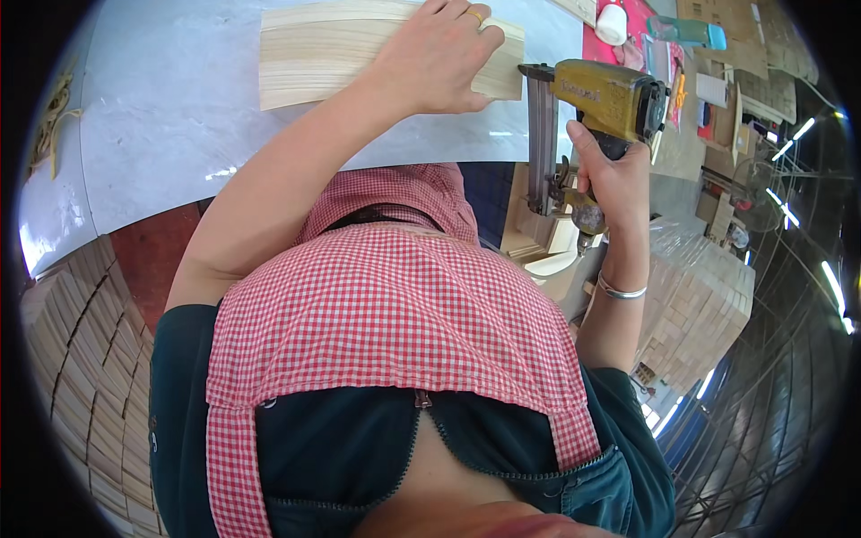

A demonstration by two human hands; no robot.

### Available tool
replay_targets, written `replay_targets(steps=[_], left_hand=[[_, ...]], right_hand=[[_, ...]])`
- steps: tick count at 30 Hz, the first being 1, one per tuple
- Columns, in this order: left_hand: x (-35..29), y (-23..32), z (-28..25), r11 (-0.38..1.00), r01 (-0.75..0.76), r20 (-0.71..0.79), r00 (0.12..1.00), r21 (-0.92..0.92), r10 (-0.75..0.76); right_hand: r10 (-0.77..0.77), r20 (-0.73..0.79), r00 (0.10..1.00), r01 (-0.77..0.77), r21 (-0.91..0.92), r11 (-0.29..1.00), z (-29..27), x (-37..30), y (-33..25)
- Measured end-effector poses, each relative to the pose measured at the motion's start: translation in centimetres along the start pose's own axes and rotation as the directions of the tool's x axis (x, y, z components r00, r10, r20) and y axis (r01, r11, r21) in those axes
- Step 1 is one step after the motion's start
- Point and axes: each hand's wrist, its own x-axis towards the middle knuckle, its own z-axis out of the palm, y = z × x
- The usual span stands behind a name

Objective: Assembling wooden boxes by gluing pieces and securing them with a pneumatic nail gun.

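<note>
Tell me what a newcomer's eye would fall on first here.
The yellow pneumatic nail gun would likely catch the eye first, gripped in the right hand at the upper right. Next comes the red-and-white checked apron across the middle. Then the pale wooden board at the top, lying on the glossy tabletop beneath the left hand.
</note>
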Motion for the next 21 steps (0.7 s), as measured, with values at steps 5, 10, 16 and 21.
replay_targets(steps=[5,10,16,21], left_hand=[[0.0,-0.3,0.3,0.997,-0.060,-0.123,0.991,-0.043,0.054],[-0.3,-0.3,2.5,0.973,0.050,-0.423,0.904,0.226,0.052],[-0.6,-0.6,2.4,0.996,0.012,-0.446,0.894,0.093,0.031],[-0.7,-0.5,2.1,0.997,0.007,-0.440,0.897,0.082,0.030]], right_hand=[[0.008,-0.037,0.999,-0.006,0.033,0.999,0.4,-0.2,-0.2],[0.018,0.010,1.000,-0.017,-0.054,0.998,-0.5,1.0,-1.1],[-0.057,-0.024,0.998,0.055,-0.076,0.996,-0.4,3.2,-2.7],[-0.095,0.005,0.995,0.096,-0.089,0.991,-0.3,5.2,-3.0]])
